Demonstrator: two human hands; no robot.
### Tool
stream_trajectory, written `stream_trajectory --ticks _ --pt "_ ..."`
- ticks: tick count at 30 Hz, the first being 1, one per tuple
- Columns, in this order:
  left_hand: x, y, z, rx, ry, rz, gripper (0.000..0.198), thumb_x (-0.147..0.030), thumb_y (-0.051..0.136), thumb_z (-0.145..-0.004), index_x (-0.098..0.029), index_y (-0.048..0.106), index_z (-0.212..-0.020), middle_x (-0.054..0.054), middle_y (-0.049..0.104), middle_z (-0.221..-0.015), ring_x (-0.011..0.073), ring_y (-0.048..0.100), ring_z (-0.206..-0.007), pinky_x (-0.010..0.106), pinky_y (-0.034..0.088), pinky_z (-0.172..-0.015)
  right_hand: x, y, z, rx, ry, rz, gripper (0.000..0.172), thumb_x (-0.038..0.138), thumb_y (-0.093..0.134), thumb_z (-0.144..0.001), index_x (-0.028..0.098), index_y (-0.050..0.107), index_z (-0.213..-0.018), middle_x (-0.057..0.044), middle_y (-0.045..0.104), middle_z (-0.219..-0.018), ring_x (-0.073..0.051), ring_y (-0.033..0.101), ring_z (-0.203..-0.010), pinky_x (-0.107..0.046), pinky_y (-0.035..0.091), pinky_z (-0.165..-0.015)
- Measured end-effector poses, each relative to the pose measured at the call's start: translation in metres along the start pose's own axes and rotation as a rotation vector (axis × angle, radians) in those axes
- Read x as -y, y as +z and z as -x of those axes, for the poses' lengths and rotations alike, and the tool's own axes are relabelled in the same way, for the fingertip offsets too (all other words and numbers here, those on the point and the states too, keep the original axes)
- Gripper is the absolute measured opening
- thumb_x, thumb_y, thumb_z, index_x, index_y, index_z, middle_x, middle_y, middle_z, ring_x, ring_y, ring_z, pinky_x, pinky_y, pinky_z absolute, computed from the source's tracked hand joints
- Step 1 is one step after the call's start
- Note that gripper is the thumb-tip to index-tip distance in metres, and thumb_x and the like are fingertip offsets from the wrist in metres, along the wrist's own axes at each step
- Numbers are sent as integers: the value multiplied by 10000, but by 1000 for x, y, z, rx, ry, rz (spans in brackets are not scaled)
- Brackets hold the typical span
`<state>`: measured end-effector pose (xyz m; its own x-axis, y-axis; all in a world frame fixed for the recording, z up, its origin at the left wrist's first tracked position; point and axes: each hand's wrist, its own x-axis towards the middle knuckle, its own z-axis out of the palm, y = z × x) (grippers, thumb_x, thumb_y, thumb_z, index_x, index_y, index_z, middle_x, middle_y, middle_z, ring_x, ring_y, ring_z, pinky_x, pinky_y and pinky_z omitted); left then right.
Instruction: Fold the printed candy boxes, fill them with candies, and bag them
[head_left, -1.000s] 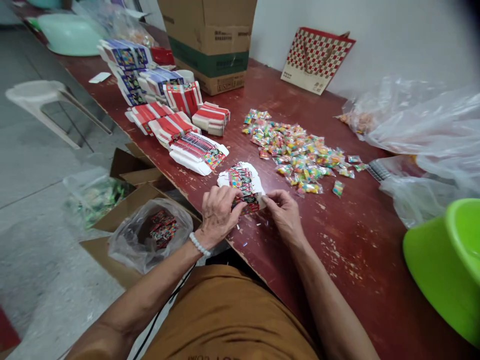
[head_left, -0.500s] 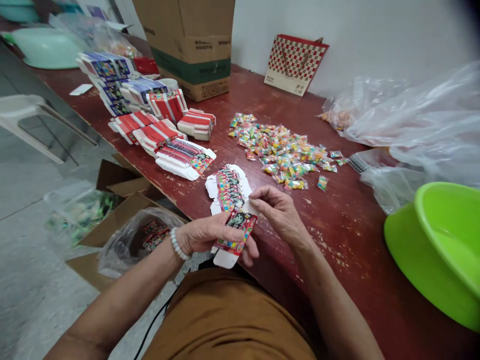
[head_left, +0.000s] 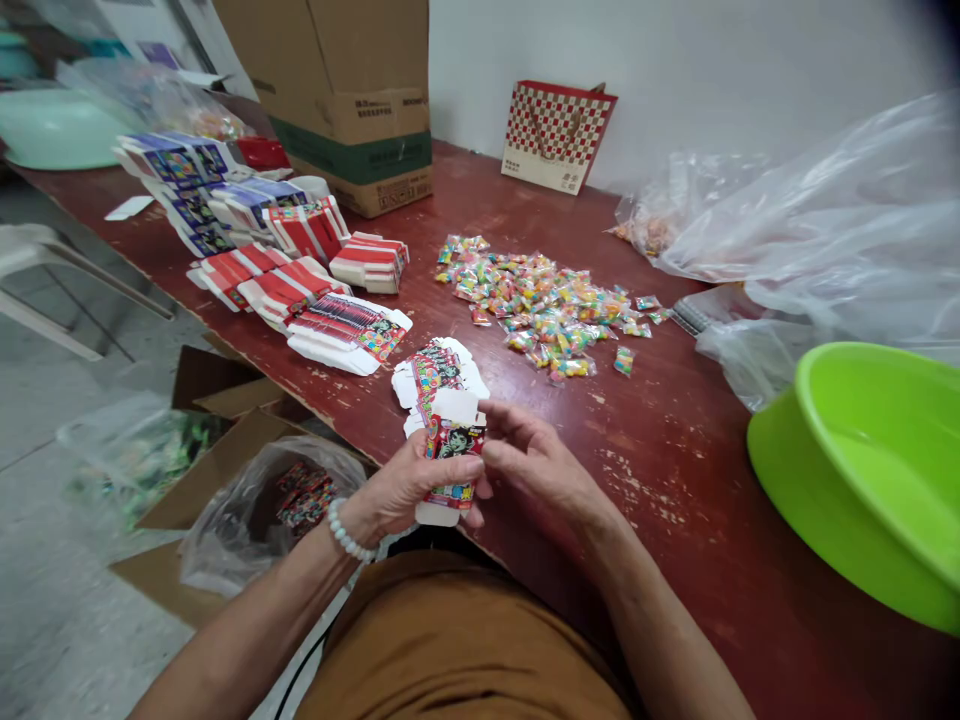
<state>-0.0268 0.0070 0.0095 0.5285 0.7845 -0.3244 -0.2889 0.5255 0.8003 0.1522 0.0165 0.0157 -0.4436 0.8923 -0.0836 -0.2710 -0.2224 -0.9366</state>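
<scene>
L. hand (head_left: 401, 490): thumb pressed across front of flat printed carton (head_left: 454, 437), other fingers behind; carton pinched between. R. hand (head_left: 551, 470): thumb and index at carton's R. edge; cannot tell if they grip or only touch. Carton position: tilted up above near table edge, between hands, white flap at far end, second white flap at near end. Face: red, w/ green-faced cartoon figure and multicolour lettering; small print nr. top R. corner, too small to read.

Directly beyond: fanned pile of matching cartons (head_left: 442, 362). Far L. of pile: carton row (head_left: 352, 325), then red-white stacks (head_left: 304, 228) and blue-white stacks (head_left: 184, 165). Far R. of pile: clear-wrapped candy packets (head_left: 551, 310), any text illegible.

Far side: cardboard box (head_left: 360, 110), green band, dark printed characters plus handling symbols nr. base, wording unclear; checked paper bag (head_left: 559, 135), characters lower L. and R., not legible. R.: lime-green basin (head_left: 776, 440), unmarked on visible side.
</scene>
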Motion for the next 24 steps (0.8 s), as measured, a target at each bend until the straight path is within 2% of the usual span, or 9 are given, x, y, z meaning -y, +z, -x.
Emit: stream_trajectory --ticks 2,4,7,10,14,16,18,22,24 --pt "3 3 -4 -47 -5 -13 331 -316 842 -721 -145 654 -934 33 726 -702 171 676 -498 277 578 -479 -7 4 3 14 63 13 339 444 732 -845 223 675 -1095 29 602 -669 -115 548 -493 -249 468 -485" --pt "5 8 -8 -67 -1 -36 359 -330 852 -707 -134 650 -930 29 718 -700 162 665 -510 279 583 -493 -13 6 2 -87 58 60 264 447 702 -857 202 692 -955 43 555 -597 -98 482 -442 -224 400 -426" --pt "4 13 -10 -123 100 -112 379 -295 847 -727 -133 649 -1007 48 745 -868 154 705 -730 249 604 -679 -14 6 -2 -279 -38 183 229 405 704 -842 180 712 -882 0 655 -726 -115 552 -559 -230 450 -514" --pt "2 14 -6 -232 233 -176 429 -269 817 -772 -169 581 -1116 64 734 -1076 177 705 -940 267 603 -799 -9 2 -5 -344 -109 251 223 378 700 -841 174 740 -922 -34 721 -879 -165 636 -747 -277 518 -691" --pt "6 15 -1 -340 366 -176 585 -255 808 -780 -243 424 -1222 48 731 -1079 175 727 -788 302 628 -662 -11 5 -7 -357 -128 226 304 363 713 -833 200 683 -1088 -16 716 -871 -173 648 -768 -276 525 -684" --pt "8 15 1 -358 442 -181 692 -242 796 -794 -270 366 -1335 51 726 -1097 163 731 -773 279 620 -665 -17 10 -9 -424 -167 149 432 350 738 -817 233 591 -1206 11 692 -837 -159 641 -733 -266 524 -659" --pt "9 16 1 -370 471 -186 722 -247 774 -816 -281 353 -1402 63 713 -1136 167 733 -823 266 614 -693 -23 15 -10 -445 -210 102 453 345 733 -830 251 550 -1235 17 682 -844 -152 639 -736 -263 522 -668" --pt "5 13 3 -346 413 -151 562 -262 791 -794 -254 497 -1273 55 709 -1123 154 719 -781 264 607 -689 -26 14 -10 -394 -268 161 261 367 679 -884 235 660 -1108 -11 700 -926 -154 638 -807 -272 505 -741" --pt "3 11 3 -279 354 -109 471 -274 810 -774 -231 546 -1160 32 723 -1014 142 702 -722 257 593 -663 -22 7 -10 -376 -238 186 196 392 692 -871 212 704 -947 -3 695 -854 -149 622 -762 -271 489 -729"
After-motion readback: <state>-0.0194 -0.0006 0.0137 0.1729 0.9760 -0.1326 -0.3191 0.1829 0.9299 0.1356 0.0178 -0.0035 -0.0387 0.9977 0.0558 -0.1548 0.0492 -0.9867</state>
